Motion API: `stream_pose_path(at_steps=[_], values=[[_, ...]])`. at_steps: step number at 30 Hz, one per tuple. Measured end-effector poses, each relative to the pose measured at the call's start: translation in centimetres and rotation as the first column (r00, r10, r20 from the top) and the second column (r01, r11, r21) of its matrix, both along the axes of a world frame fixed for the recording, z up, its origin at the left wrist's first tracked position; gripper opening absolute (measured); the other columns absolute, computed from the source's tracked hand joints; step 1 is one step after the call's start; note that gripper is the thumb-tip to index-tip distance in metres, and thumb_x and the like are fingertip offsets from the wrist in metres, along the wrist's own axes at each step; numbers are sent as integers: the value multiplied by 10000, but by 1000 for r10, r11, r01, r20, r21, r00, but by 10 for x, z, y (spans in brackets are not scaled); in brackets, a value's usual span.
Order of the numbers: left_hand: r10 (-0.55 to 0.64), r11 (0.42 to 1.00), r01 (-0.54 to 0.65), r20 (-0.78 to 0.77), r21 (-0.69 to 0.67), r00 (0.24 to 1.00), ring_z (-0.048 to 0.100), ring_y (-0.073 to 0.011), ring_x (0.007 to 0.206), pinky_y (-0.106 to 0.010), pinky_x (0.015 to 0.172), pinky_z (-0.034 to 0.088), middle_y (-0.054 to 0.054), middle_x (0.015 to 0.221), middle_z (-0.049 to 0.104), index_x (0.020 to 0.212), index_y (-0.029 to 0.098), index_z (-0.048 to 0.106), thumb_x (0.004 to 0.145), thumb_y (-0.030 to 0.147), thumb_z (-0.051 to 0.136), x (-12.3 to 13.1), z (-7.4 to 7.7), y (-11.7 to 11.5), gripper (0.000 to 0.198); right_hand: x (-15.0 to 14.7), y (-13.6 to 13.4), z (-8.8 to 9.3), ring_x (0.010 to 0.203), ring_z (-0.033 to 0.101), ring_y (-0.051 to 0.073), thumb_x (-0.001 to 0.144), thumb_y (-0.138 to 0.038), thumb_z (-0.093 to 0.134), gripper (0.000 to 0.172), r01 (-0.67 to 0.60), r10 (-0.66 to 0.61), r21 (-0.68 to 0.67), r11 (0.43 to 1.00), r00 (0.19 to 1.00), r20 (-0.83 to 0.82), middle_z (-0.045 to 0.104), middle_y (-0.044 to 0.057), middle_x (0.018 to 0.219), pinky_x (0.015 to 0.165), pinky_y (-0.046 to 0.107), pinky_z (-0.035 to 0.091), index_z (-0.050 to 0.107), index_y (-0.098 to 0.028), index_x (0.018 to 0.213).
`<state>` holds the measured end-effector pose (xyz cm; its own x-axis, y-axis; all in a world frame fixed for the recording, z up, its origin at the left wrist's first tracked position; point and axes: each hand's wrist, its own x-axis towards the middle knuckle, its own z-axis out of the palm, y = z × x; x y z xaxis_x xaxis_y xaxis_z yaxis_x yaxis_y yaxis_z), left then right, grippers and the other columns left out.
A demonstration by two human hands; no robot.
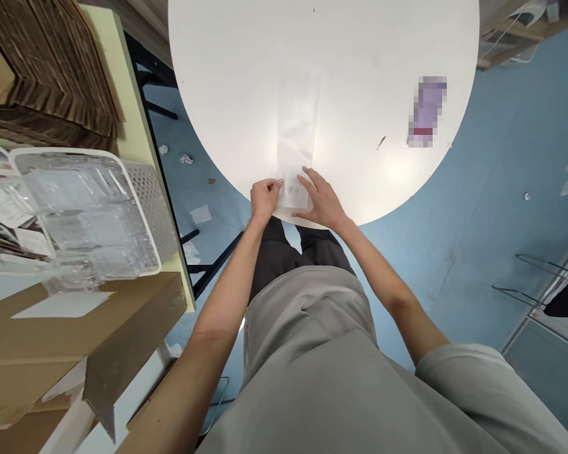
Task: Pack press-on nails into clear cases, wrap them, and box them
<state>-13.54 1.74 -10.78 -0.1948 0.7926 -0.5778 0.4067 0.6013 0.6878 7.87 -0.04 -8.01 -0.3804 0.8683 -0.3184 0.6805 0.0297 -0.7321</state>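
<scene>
Round white tabletop (227,69), viewed remotely: at my twelve o'clock lay a translucent plastic sleeve (296,135). I judged it light, limp and slippery, best held by its side edges. My left hand (265,197) pinched its left edge; my right hand (324,200) spread its fingers open opposite. Two o'clock from there, a blurred purple item (427,112) lay out of the way.

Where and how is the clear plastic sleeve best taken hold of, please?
Probably pinch the plastic sleeve at its near right edge with the right hand, from the right: it lies flat, and the left hand is at its left edge.
</scene>
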Motion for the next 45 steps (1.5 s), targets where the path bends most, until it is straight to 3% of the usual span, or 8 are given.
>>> stream_pose_path(at_steps=[4,9,15,20,28,35,40,45], values=[[-35,999,37,-50,41,998,569,-234,760,-370,835,514,-5,631,511,669,258,607,977,527,688,0,1,-1,417,-4,-1,-12,1838,185,382,991,-301,853,967,-202,201,6,979,977,66,278,171,1941,1472,671,246,374,-241,1829],[-121,992,125,-120,22,985,636,-270,806,-403,920,539,-28,659,566,687,264,591,1039,488,634,-2,0,-5,419,-7,-4,-33,1837,205,334,1030,-119,587,814,-185,183,11,983,978,98,318,174,1926,1464,644,270,412,-196,1821],[-145,964,187,-212,191,966,710,-353,1266,-479,1168,539,-154,1281,775,1243,254,771,1041,437,734,-1,17,1,275,-9,-7,-36,1833,221,281,1030,-86,501,808,-149,147,12,989,985,91,371,127,1911,1456,633,302,432,-266,1815],[-519,808,521,-89,274,850,636,-357,1416,-530,1302,469,-155,1408,759,1320,248,777,1117,318,551,9,24,18,312,-10,-9,-35,1829,237,296,1050,-103,499,765,-147,146,6,989,984,102,379,168,1903,1455,634,304,450,-235,1802],[-585,786,575,-25,227,810,692,-333,1398,-497,1266,516,-116,1463,782,1291,244,808,1014,170,512,-17,12,36,412,-8,-6,-41,1768,406,289,1026,-13,365,689,-64,64,-8,998,991,116,490,159,1843,1400,589,425,610,-217,1637],[-728,677,708,38,199,685,602,-345,1579,-483,1292,508,-136,1713,613,1524,221,705,848,89,624,-39,7,39,694,9,12,-27,1572,621,342,1076,-132,502,530,-38,39,-39,999,999,18,603,178,1736,1272,576,544,621,-209,1586],[-628,774,618,34,137,778,655,-396,1477,-515,1250,533,-168,1594,687,1585,220,613,823,301,900,-34,6,39,818,7,26,-35,1366,697,317,1204,-454,528,345,127,-128,-21,992,988,-88,732,156,1463,1189,499,586,705,-232,1401],[-458,884,451,34,120,888,731,-283,1060,-386,977,579,-100,1117,810,1080,218,749,1080,491,619,-26,3,47,302,-8,31,-50,1073,688,261,1178,-705,513,490,334,-334,-15,943,939,-88,674,120,1243,984,438,636,692,-250,1142]])
